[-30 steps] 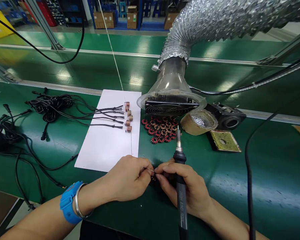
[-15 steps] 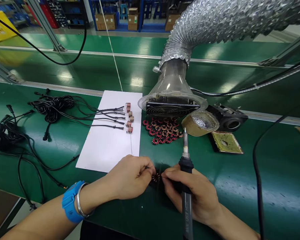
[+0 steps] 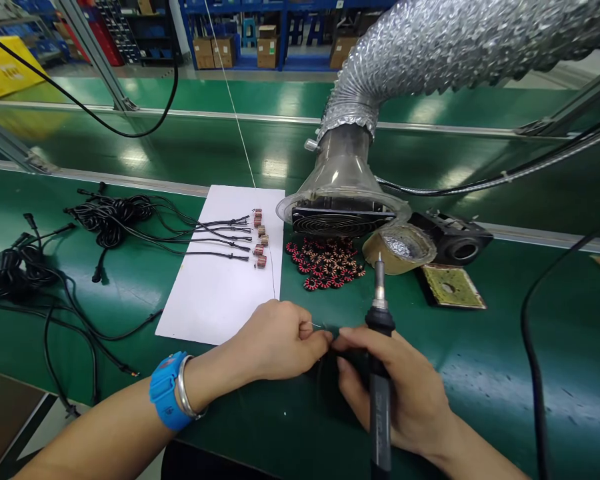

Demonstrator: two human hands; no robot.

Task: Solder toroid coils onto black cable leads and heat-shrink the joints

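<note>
My left hand [image 3: 285, 341] is closed, with a thin solder wire [image 3: 316, 325] poking out beyond its fingers. The wire runs up from the hand over the white sheet. My right hand [image 3: 405, 380] is wrapped round a soldering iron [image 3: 380, 373], whose tip points up and away. Thumb and index finger of the two hands meet close together; anything pinched between them is hidden. On the white sheet [image 3: 200, 307] lies a column of several copper-wound coils [image 3: 261, 251] beside black cable ends [image 3: 230, 255]. A pile of red and copper ring coils [image 3: 325, 262] lies beyond my hands.
A fume extractor hood [image 3: 345, 193] on a silver duct hangs over the ring coils. Right of it stand a round tin [image 3: 397, 257], a black iron stand [image 3: 453, 237] and a yellow sponge [image 3: 453, 287]. Black cable bundles [image 3: 113, 213] lie left; the iron's cord [image 3: 530, 333] loops at right.
Both hands have shifted slightly right, and the iron with them. The ring coil that showed between my fingertips is now out of sight, and a wire end shows beyond my left fingers.
</note>
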